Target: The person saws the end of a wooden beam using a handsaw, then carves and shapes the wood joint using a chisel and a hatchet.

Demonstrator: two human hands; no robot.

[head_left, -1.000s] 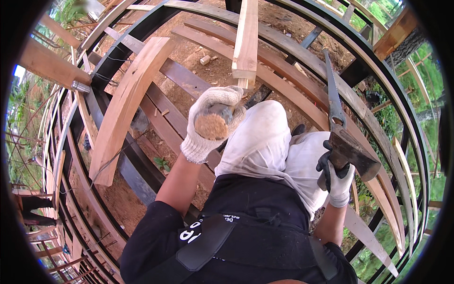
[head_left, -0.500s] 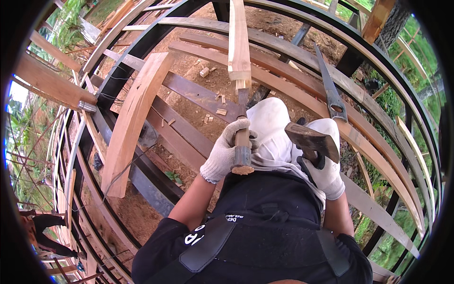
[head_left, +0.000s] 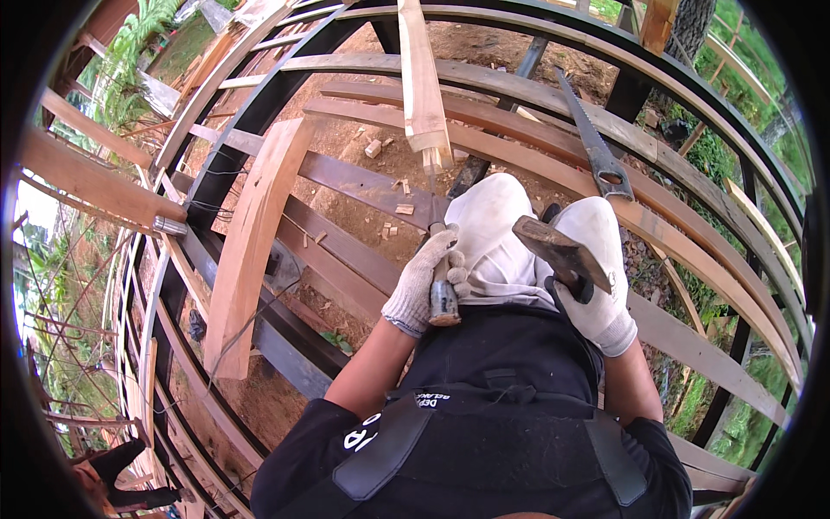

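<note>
My left hand [head_left: 428, 281], in a white knit glove, is closed around the handle of a chisel [head_left: 443, 301]. Its blade points away from me, and the tip is at the cut end of a pale timber beam [head_left: 424, 99]; I cannot tell whether they touch. A narrower, notched end shows on that beam. In my right hand [head_left: 595, 311], gloved in white with a dark palm, is the handle of a hatchet [head_left: 562, 251]. The hatchet's dark, worn head sits above my right thigh, apart from the chisel.
A handsaw [head_left: 596, 143] lies across the planks [head_left: 519, 151] at the right. A thick timber piece [head_left: 259, 242] leans at the left, with a cable beside it. Wood chips [head_left: 405, 208] lie beyond my left hand. Dark metal beams [head_left: 298, 350] frame the work area.
The chisel has turned, so its blade now shows narrow edge-on, and its handle end has shifted slightly. My right hand still holds the hatchet in nearly the same place. The view has shifted slightly.
</note>
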